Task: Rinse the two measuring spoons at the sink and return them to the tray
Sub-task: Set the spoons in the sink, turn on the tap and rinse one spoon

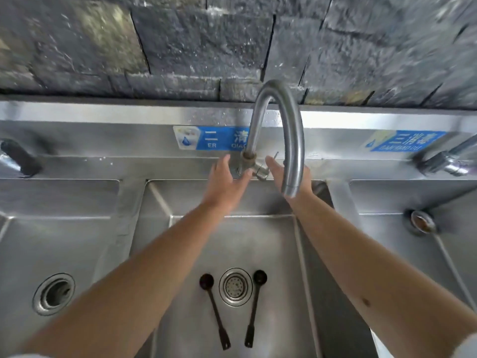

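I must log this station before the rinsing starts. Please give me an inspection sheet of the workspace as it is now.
Surface: steel middle sink basin, with a round drain strainer in its floor; no water seen running.
Job's things: two dark measuring spoons lie flat on the basin floor, left spoon and right spoon, one each side of the strainer, bowls toward the wall. No tray in view.
Clutter: nothing seen.
Hands: left hand and right hand reach to the base of the faucet, fingers straight, holding nothing.
Cables: nothing seen.
Surroundings: dark stone wall, blue labels, a basin on either side.
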`<state>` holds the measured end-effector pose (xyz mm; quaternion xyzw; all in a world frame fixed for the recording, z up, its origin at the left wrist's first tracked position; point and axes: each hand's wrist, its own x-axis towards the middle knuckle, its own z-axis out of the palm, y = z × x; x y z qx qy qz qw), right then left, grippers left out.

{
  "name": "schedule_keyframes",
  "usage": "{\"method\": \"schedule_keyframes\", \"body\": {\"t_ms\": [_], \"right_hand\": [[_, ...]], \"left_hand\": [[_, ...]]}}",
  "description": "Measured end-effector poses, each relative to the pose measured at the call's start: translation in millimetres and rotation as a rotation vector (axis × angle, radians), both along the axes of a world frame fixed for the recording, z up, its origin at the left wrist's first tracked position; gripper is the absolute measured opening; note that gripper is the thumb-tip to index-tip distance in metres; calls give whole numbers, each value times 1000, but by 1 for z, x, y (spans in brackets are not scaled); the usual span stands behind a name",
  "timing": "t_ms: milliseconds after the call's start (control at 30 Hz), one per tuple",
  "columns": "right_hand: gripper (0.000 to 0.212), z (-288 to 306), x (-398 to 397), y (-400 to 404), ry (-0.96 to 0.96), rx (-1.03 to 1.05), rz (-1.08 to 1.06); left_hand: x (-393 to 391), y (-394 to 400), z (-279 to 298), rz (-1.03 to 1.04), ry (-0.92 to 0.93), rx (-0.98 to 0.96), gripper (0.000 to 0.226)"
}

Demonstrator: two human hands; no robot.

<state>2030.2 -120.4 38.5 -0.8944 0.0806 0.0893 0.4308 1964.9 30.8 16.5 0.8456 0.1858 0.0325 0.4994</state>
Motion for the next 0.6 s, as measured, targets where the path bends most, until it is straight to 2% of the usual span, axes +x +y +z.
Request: {"method": "schedule_keyframes", "body": {"t_ms": [33,67,167,233,333,467,600], "right_hand": [[8,2,14,9,58,-36,26],[16,2,26,17,101,-46,33],[20,-7,44,24,153,-62,12],[20,-14,44,20,194,-90,44],[17,-22,34,20,247,7,77],[27,-30,31,25,140,-109,125],[40,-38,36,21,154,-142,200]], "left_hand": [[18,-2,9,-19,9,7,83],[33,-3,14,-38,20,15,77],[57,-3,13,-99,71,39,39],[61,-3,9,-89,90,34,25],[60,-4,8,-49,65,96,33],[61,-7,5,-56,41,217,29],[59,-9,0,-17,-18,277,35]]}}
